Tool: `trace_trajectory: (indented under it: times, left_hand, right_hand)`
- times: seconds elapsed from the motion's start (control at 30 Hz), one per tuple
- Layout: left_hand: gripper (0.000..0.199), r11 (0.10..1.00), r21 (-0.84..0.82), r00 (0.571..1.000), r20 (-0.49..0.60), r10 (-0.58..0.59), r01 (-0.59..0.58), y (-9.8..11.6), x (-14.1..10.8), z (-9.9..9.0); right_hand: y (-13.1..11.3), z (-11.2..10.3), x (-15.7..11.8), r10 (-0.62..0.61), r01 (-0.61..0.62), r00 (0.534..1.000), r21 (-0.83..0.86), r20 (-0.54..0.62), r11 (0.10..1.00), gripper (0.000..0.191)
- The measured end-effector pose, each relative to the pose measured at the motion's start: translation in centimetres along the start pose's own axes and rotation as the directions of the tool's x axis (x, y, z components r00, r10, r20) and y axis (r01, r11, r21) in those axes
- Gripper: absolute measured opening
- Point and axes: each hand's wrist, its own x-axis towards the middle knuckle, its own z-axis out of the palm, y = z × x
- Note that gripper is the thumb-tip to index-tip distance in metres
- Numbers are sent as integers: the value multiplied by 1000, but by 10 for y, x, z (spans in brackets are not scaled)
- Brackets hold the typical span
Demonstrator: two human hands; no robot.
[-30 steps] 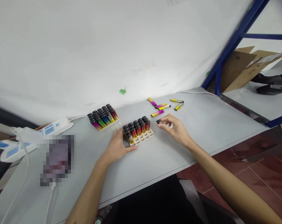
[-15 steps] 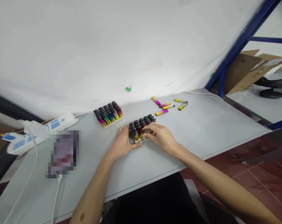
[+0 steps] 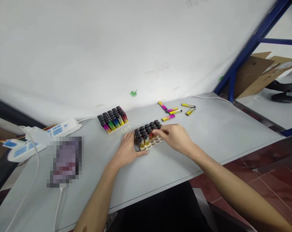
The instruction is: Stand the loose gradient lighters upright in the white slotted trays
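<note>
A pale tray [image 3: 152, 145] with round-cornered slots stands on the table in front of me. Black-topped lighters [image 3: 141, 141] fill its back rows and the left of its front row; slots at front right are bare. My left hand [image 3: 126, 149] braces the tray's left end, fingers along the side and thumb stretched by the front corner. Over the tray's right part, my right hand [image 3: 176, 138] has thumb and forefinger pinched together beside a red lighter [image 3: 154, 134]. Whether anything is between those fingertips is hidden.
Another tray of colourful lighters [image 3: 114, 120] stands at back left. Several loose yellow and pink lighters [image 3: 169, 117] lie near the wall. A power strip [image 3: 56, 129], a cable and a blurred-out device [image 3: 66, 161] are on the left. Blue shelving [image 3: 233, 77] rises at right.
My right hand has moved right and slightly up from the front row, leaving a yellow lighter standing there. My left hand stays at the tray's left end.
</note>
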Motion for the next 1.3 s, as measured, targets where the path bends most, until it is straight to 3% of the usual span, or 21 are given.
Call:
trace_trajectory:
  times: [0.1, 0.17, 0.23, 0.37, 0.73, 0.83, 0.93, 1.07, 1.17, 1.3]
  left_hand:
    - [82, 1000, -10, 1000, 8, -15, 15, 0, 0, -1]
    - [81, 1000, -13, 1000, 14, -21, 21, 0, 0, -1]
    - [82, 1000, -12, 999, 22, -26, 26, -1, -1, -1]
    - [88, 999, 0, 998, 44, -46, 46, -2, -1, -1]
    - [85, 997, 12, 996, 46, -73, 73, 1, -2, -4]
    - [83, 997, 18, 996, 54, -74, 73, -1, -2, -3]
    - [82, 997, 28, 996, 50, -79, 77, -3, -2, -3]
    - [81, 997, 27, 997, 43, -69, 68, -2, -2, -3]
    - [81, 997, 28, 996, 46, -71, 70, 0, -2, -4]
    - [81, 997, 30, 996, 50, -71, 70, 1, -2, -4]
  right_hand:
    - [34, -15, 26, 117, -129, 971, -46, -207, 991, 51]
    - [66, -17, 44, 178, -219, 944, -122, -278, 968, 39]
    - [98, -15, 57, 243, -323, 924, -265, -296, 909, 31]
    - [142, -10, 59, 295, -380, 919, -386, -262, 841, 35]
    - [163, -24, 50, 307, -334, 943, -343, -131, 878, 21]
    - [162, -31, 50, 306, -332, 938, -159, -165, 930, 18]
    - [153, -39, 50, 337, -286, 918, 238, -211, 928, 23]
    - [132, -39, 49, 371, -178, 919, 699, -134, 693, 31]
    - [119, -32, 48, 356, -180, 934, 811, -37, 556, 36]
    - [110, -19, 46, 333, -257, 937, 853, 105, 454, 42]
